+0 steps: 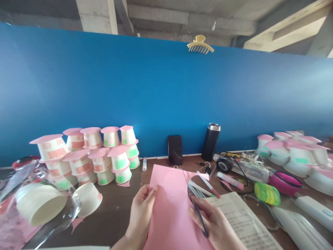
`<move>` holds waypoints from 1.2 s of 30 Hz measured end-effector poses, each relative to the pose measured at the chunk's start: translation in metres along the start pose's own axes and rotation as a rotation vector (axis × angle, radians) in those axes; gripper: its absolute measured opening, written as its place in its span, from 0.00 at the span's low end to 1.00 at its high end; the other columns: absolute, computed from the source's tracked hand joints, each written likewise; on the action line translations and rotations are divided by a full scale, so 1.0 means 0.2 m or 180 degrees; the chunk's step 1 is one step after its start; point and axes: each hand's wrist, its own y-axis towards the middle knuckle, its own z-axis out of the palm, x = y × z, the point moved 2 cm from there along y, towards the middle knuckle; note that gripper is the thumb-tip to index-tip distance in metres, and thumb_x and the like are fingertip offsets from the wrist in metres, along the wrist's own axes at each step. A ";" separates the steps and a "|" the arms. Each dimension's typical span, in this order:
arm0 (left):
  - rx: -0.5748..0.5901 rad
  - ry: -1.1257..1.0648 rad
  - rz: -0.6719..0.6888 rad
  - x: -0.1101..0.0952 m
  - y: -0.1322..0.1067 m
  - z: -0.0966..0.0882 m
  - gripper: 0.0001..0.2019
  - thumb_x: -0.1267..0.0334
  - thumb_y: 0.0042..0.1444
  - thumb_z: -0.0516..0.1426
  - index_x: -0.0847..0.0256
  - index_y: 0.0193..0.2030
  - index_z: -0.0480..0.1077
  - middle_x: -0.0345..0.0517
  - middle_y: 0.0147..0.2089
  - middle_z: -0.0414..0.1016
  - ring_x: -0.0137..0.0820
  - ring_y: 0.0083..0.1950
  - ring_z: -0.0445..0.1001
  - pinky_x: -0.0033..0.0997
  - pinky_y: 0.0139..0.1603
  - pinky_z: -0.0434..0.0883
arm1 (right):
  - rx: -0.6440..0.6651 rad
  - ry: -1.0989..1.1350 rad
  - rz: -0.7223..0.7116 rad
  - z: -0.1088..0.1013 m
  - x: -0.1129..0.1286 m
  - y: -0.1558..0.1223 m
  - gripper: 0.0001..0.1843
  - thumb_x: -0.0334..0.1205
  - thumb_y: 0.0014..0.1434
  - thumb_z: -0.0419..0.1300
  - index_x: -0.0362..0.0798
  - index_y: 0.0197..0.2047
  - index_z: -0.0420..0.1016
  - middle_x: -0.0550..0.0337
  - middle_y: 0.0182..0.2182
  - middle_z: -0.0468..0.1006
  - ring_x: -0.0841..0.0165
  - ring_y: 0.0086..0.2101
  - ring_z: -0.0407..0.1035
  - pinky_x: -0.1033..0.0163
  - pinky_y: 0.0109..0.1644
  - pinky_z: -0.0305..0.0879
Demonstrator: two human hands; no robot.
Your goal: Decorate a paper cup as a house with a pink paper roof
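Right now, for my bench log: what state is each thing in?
pink paper, held up by left hand
scissors, gripped in right hand
phone, leaning on wall, screen dark
flask, upright, capped
loose cup, lying on its side
hair claw, clipped atop the wall

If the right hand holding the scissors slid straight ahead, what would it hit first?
The right hand aims its thin metal scissors across the flat pink paper sheet, met first; beyond, probably the black rectangular phone.
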 end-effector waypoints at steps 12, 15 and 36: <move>0.0032 0.0598 0.0343 -0.03 0.02 -0.03 0.20 0.43 0.50 0.60 0.60 0.29 0.66 0.36 0.24 0.66 0.25 0.25 0.61 0.23 0.25 0.59 | -0.0120 -0.0291 -0.0021 -0.02 -0.03 0.00 0.16 0.52 0.55 0.65 0.47 0.30 0.72 0.66 0.25 0.67 0.70 0.28 0.59 0.68 0.34 0.58; -0.0024 0.0779 0.0465 -0.04 0.01 -0.03 0.21 0.43 0.49 0.60 0.61 0.29 0.69 0.38 0.25 0.68 0.27 0.25 0.62 0.24 0.25 0.59 | -0.0128 -0.0330 -0.0043 -0.02 -0.02 0.00 0.15 0.51 0.54 0.65 0.47 0.31 0.73 0.65 0.26 0.68 0.70 0.29 0.60 0.68 0.35 0.59; -0.0183 0.1052 0.0745 -0.09 0.01 -0.03 0.19 0.44 0.47 0.62 0.60 0.25 0.67 0.38 0.24 0.69 0.30 0.27 0.66 0.25 0.26 0.60 | -0.0157 -0.0460 -0.0083 -0.04 -0.02 0.00 0.11 0.46 0.53 0.67 0.48 0.31 0.74 0.65 0.27 0.72 0.67 0.31 0.63 0.68 0.35 0.60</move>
